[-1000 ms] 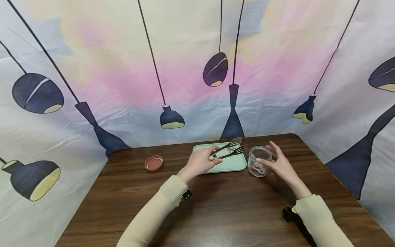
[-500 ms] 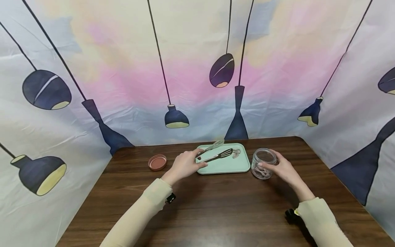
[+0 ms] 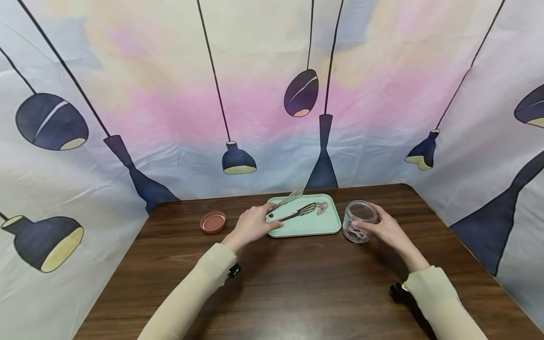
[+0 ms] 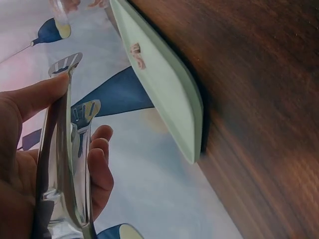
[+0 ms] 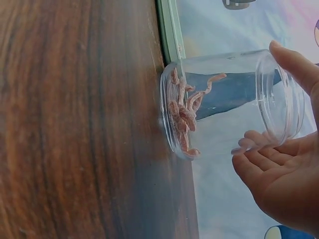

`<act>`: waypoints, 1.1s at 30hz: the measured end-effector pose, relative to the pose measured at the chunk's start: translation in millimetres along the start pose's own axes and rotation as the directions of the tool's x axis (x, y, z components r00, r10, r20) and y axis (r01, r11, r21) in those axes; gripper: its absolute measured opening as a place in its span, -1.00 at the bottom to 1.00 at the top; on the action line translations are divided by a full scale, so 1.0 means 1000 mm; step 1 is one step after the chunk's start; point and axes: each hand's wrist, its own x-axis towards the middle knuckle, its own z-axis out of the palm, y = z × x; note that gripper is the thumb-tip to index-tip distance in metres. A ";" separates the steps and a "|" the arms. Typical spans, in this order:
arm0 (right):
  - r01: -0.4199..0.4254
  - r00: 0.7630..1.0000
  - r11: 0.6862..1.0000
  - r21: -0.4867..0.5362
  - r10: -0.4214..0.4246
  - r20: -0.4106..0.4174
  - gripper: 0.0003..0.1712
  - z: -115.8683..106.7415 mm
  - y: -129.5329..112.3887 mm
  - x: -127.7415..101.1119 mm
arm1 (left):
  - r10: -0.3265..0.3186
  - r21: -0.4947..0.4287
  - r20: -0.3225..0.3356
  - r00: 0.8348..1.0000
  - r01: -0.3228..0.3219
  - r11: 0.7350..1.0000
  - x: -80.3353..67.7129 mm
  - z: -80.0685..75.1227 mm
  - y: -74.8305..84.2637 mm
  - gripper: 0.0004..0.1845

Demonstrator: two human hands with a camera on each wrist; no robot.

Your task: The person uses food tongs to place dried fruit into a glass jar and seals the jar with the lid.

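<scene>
Now our left hand (image 3: 251, 224) grips tongs (image 4: 57, 149) pointing to two-thirty, toward the pink scrap (image 3: 322, 208). Our right hand (image 3: 386, 230) holds the jar (image 5: 227, 117).

I face a dark brown wooden table (image 3: 272, 293), its far corners rounded. Close to the far edge, I have a pale green tray (image 3: 306, 228) lying flat on the wood. Just beside it, toward the far right corner, my clear jar (image 5: 229, 104) stands upright — base on the tabletop. Nearer the far left corner — well apart from the jar — lies a round red-brown lid (image 3: 213, 222).
</scene>
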 end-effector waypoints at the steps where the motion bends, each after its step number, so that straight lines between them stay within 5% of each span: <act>1: -0.002 1.000 1.000 0.001 0.002 0.001 0.23 0.000 0.000 0.000 | -0.003 -0.002 0.004 1.000 0.003 1.000 0.001 0.002 0.000 -0.32; 20: -0.031 1.000 1.000 0.000 0.031 0.004 0.27 0.001 0.001 0.000 | -0.025 0.003 0.108 0.994 0.025 1.000 0.049 0.040 0.009 -0.27; 33: -0.035 0.999 0.999 -0.004 0.035 0.003 0.27 0.001 0.003 0.001 | -0.015 0.007 0.153 0.988 0.014 1.000 0.059 0.052 0.018 -0.30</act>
